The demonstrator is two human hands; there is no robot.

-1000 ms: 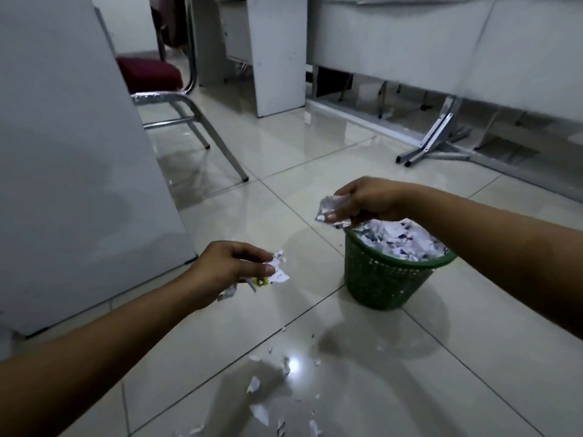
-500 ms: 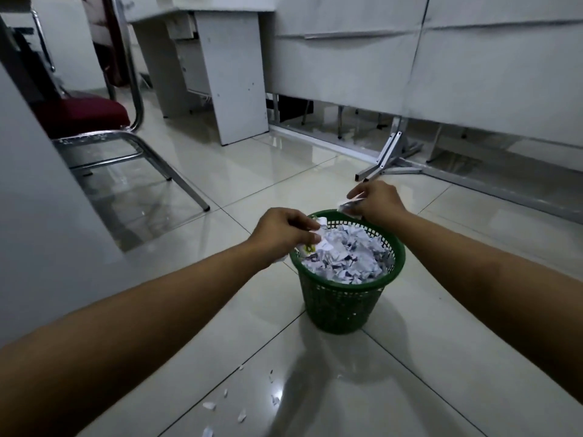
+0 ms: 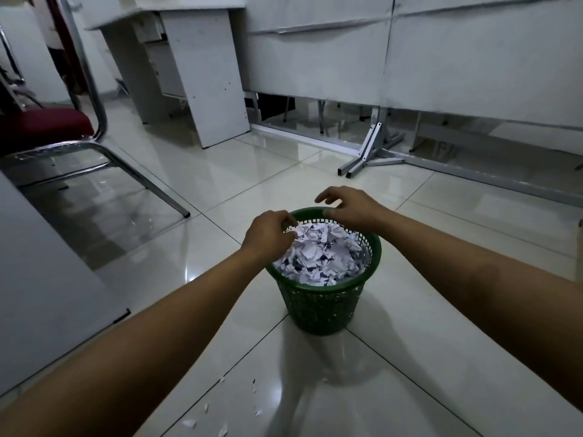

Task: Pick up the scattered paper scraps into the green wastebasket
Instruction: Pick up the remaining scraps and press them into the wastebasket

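Observation:
The green wastebasket [image 3: 321,310] stands on the tiled floor in the middle of the view, heaped to its rim with white paper scraps [image 3: 318,257]. My left hand [image 3: 268,236] hovers over the basket's left rim, its loosely curled fingertips touching the edge of the heap. Spread and holding nothing, my right hand [image 3: 350,208] hangs just above the far rim. Several small loose scraps [image 3: 189,423] lie on the floor near the bottom edge, between my forearms.
A red-seated chair [image 3: 47,127] with chrome legs stands at the left. A white board [image 3: 41,279] leans at the near left. Behind are a white desk [image 3: 205,83] and a partition on a metal foot [image 3: 362,159].
Both hands carried scraps over the basket and let them fall; the right hand's fingers have spread. The view has moved closer, above the basket.

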